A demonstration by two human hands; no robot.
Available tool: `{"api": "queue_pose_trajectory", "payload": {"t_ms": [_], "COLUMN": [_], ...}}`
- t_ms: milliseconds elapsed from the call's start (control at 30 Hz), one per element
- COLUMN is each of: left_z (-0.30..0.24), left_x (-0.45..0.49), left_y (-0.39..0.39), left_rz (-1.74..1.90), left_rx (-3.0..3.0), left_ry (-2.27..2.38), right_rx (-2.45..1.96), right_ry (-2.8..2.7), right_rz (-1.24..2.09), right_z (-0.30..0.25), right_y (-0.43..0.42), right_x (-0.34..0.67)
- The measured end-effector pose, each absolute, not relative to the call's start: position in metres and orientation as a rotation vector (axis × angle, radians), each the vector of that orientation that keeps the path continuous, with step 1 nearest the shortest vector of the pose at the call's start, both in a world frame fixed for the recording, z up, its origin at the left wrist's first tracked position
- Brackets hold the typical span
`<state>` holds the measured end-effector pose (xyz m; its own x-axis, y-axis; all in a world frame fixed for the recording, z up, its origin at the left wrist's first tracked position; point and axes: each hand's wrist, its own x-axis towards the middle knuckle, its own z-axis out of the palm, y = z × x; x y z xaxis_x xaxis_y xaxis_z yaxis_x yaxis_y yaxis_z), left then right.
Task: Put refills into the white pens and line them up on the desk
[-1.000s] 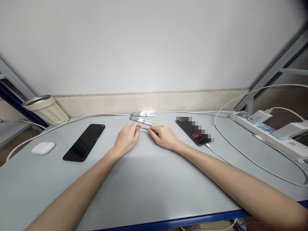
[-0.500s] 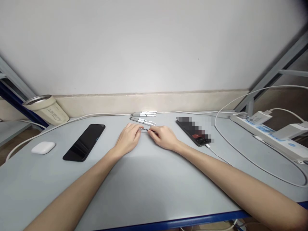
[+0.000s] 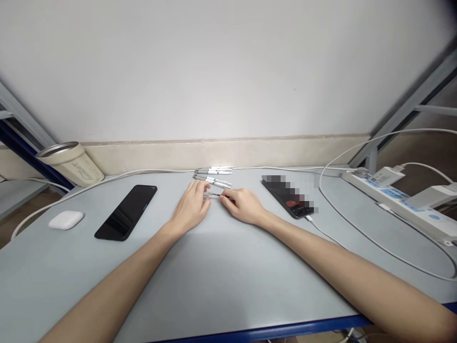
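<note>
My right hand (image 3: 244, 204) rests on the desk, its thumb and index finger pinching the dark end of a thin pen refill (image 3: 213, 194). The refill's pale end points left, into the gap between the thumb and fingers of my left hand (image 3: 192, 206). That hand is open, fingers stretched forward and thumb apart; whether it touches the refill is hard to tell. Just beyond the fingers lie several white pens with grey grips (image 3: 214, 180), and more white pens (image 3: 216, 170) are grouped behind them near the wall.
A black phone (image 3: 126, 212) and a white earphone case (image 3: 66, 219) lie at the left, before a tilted cream cup (image 3: 76, 164). Another phone (image 3: 287, 197), its screen blurred out, is plugged into a cable at the right. A power strip (image 3: 403, 202) and looping white cable (image 3: 357, 238) occupy the far right.
My left thumb and fingers have parted, showing more of the refill between the hands. My right hand keeps its pinch almost in place. The view has shifted slightly.
</note>
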<state>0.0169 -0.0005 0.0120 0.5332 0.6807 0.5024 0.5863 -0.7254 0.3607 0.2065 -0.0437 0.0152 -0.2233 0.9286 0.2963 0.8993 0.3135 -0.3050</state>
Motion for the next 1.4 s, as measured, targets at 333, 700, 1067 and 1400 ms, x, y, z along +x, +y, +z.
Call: {"api": "queue_pose_trajectory", "payload": {"t_ms": [333,700,1067,1400], "left_z": [0.012,0.01,0.007,0.009], "left_x": [0.019,0.019,0.018,0.017], "left_y": [-0.003,-0.001,0.001,-0.001], "left_rz": [0.873,0.867,0.869,0.831], "left_rx": [2.716,2.72,2.686,2.66], "left_ry": [1.049,1.074,1.063,1.026], "right_rx": [-1.602,-1.37,-1.338,-1.273], "right_ry": [-2.129,-2.049,-2.048,-2.09], "right_rz": [0.125,0.145,0.176,0.116], "right_z": [0.014,0.006,0.006,0.002], "right_y": [-0.043,-0.037,-0.034,-0.032], "right_x": [0.208,0.211,0.213,0.214]}}
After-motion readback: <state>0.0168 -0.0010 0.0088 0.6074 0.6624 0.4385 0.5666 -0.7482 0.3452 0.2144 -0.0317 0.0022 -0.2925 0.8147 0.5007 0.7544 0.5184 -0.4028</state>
